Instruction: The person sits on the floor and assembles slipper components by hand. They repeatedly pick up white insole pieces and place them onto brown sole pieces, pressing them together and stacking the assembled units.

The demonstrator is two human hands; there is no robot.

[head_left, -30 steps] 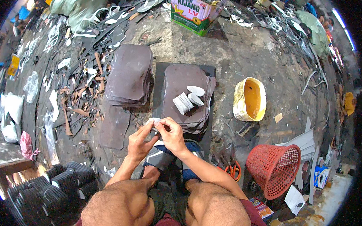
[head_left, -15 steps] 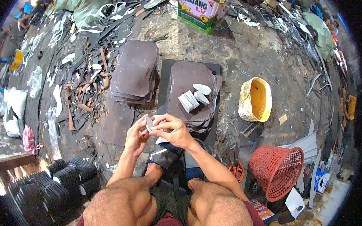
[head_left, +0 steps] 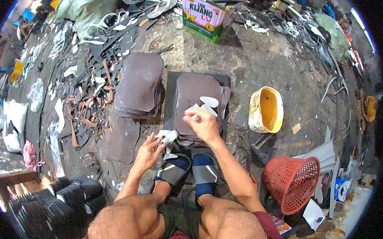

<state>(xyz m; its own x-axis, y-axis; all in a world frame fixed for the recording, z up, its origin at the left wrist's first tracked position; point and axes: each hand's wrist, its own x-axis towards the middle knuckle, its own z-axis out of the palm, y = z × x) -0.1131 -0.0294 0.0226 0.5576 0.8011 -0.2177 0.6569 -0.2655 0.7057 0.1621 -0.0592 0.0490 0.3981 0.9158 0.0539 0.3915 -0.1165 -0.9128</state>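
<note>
My right hand (head_left: 205,126) is over a stack of brown sheets (head_left: 197,87), its fingers curled and pressed together at a row of thin white oval pieces (head_left: 193,107). That hand covers most of the row, and what its fingertips pinch is hidden. Two more white ovals (head_left: 209,102) lie just beyond. Lower left, my left hand (head_left: 147,152) has its fingers apart, beside a small heap of white pieces (head_left: 169,137) near the stack's front corner. Another white piece (head_left: 170,156) rests by my sandaled left foot.
A second brown sheet stack (head_left: 139,84) stands left. On the right are a cut yellow tub (head_left: 266,110) and a red plastic basket (head_left: 291,185) on its side. A square can (head_left: 207,18) is at the back. Scraps (head_left: 88,97) litter the left floor; black sole-shaped pieces (head_left: 53,203) stand lower left.
My hands have parted. The right went forward to the white ovals on the brown stack; the left dropped slightly and opened by the small heap. The white piece held between them has left that spot.
</note>
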